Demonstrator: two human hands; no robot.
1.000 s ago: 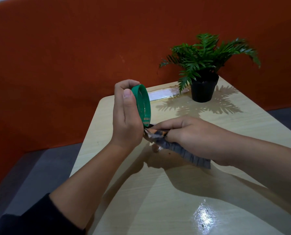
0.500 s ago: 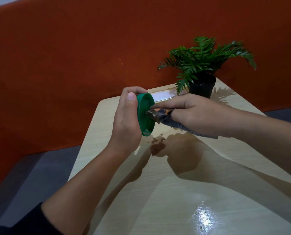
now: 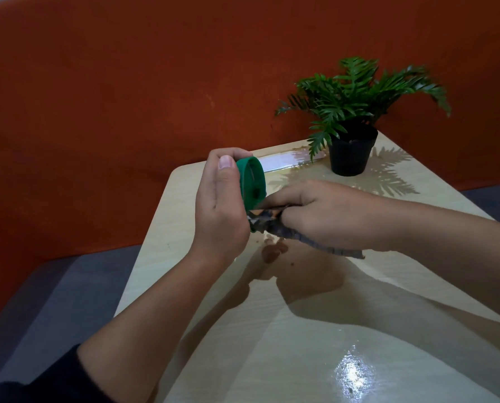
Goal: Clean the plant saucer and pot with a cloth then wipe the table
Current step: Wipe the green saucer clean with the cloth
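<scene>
Item 1, left hand (image 3: 218, 210): at about nine o'clock from the desk's middle, raised above the surface. Your fingers (image 3: 225, 162) are clamped on the rim of the green saucer (image 3: 251, 184), thumb over the top edge, holding it on its edge with the hollow side turned toward your right.

Item 2, cloth (image 3: 275, 221): dark, bunched, pressed against the saucer's lower edge; a loose tail trails off toward four o'clock, hanging above the desk.

Item 3, brown spill (image 3: 273, 251): a small patch with scattered specks on the desk (image 3: 301, 359), just below the cloth, not yet wiped.

Item 4, right hand (image 3: 327, 213): your fingers are closed around the cloth, working it at the saucer.

Item 5, pot (image 3: 350, 154): black, upright with its fern, at one o'clock near the far corner, well apart from both hands and seemingly untouched.

Step in hand, as judged: the saucer is being wiped, the first of three. Next you will likely need to turn the saucer in your left grip to reach the rest of its face, then set it down and move on to the pot.
</scene>
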